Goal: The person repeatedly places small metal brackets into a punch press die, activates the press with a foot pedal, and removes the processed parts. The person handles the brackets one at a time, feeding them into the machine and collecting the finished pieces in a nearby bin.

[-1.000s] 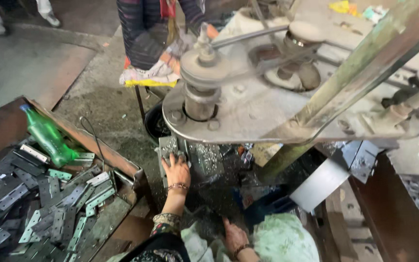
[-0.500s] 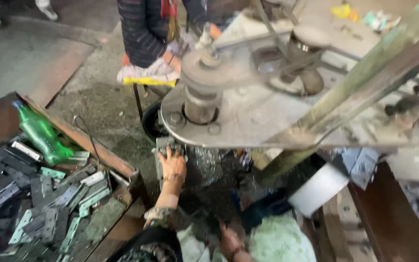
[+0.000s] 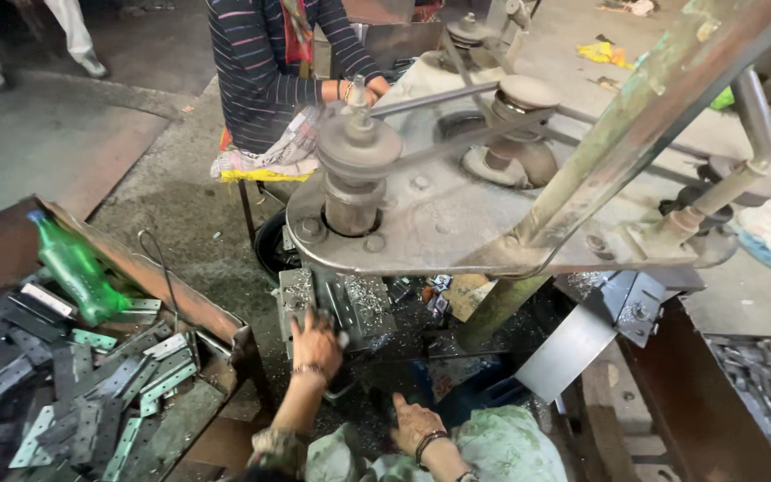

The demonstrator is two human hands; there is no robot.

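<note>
Overhead: the press plate [image 3: 457, 223] hangs low over the work spot, capping any reach from above.
Left: the bin wall [image 3: 162, 286] and stacked metal strips [image 3: 91, 393] crowd in.
Right: green post [image 3: 501, 308] and steel sheet [image 3: 564, 353] block.
Gap: left hand [image 3: 316, 344] fills the narrow slot under the plate.
Near: right hand [image 3: 414, 424] sits low in open room.

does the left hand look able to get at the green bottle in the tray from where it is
Probably yes. The left hand rests on the metal block under the machine, and the green bottle lies further left among flat metal plates; only the tray's rusty raised edge stands between.
</note>
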